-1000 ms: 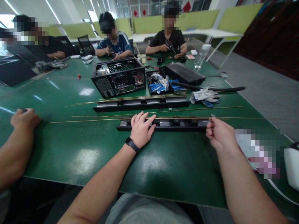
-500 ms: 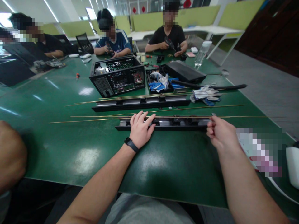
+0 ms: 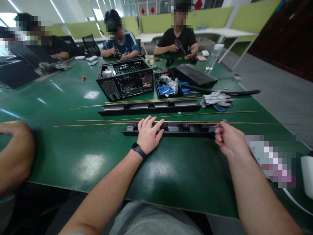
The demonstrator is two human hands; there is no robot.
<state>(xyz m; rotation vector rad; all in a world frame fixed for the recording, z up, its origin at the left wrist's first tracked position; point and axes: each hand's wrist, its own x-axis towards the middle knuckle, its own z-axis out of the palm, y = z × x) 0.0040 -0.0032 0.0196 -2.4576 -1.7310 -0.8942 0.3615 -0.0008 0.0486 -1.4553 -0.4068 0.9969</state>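
Head view: nearer black rail [image 3: 190, 133] under splayed left hand [image 3: 149, 135], right hand [image 3: 229, 137] curled at its end, grasp unclear.

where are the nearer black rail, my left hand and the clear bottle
Nearer black rail [image 3: 187, 134]: head view, on its front wall.
Left hand [image 3: 149, 136]: head view, on the back of the hand.
Clear bottle [image 3: 213, 58]: head view, on the middle of its body, below the cap.

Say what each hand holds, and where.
Left hand spread over the near black rail, no grip visible. Right hand is closed at the rail's right end; what, if anything, it holds cannot be told.
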